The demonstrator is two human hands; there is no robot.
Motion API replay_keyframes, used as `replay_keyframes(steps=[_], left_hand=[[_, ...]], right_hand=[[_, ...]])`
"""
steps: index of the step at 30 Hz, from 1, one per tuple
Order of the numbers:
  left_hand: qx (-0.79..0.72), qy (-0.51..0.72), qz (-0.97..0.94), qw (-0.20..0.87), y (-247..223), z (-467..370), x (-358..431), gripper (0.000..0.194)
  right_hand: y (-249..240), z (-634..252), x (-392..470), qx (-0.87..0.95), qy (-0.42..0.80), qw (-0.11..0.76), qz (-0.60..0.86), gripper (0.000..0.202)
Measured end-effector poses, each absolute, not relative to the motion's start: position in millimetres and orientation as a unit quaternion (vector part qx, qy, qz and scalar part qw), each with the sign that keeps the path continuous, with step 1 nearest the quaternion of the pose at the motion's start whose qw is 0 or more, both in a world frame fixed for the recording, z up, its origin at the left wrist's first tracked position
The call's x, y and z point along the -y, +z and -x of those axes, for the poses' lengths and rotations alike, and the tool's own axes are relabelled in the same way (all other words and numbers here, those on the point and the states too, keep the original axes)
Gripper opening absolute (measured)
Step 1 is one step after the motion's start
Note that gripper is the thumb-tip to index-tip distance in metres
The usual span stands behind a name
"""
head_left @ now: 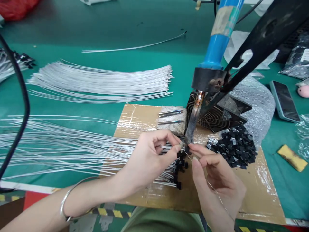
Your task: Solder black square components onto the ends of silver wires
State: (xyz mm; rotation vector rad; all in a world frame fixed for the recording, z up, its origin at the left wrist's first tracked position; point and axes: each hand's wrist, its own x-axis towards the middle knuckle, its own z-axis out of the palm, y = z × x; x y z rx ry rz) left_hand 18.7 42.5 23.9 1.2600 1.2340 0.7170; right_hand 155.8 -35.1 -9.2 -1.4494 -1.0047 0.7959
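A blue-handled soldering iron is clamped with its tip pointing down, just above where my two hands meet. My left hand is closed in a pinch beside the tip, and the small piece at its fingertips is too hidden to name. My right hand pinches a thin strand of solder wire, whose end reaches up toward the iron tip. Under and left of my left hand lie many loose white wires, several ending in black connectors. The brown cardboard lies beneath both hands.
A black metal arm holds the iron. Behind the tip sits a black fan. Small black connector pieces are heaped at right, near a phone and yellow sponge. A bundle of white wires lies farther back. A black cable hangs left.
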Motion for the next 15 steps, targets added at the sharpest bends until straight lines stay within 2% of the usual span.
replay_keyframes(steps=[15], left_hand=[[-0.524, 0.318, -0.538, 0.579, 29.2, -18.2, -45.6, 0.013]], right_hand=[[-10.2, -161.5, 30.7, 0.473, 0.32, 0.572, 0.589, 0.017]])
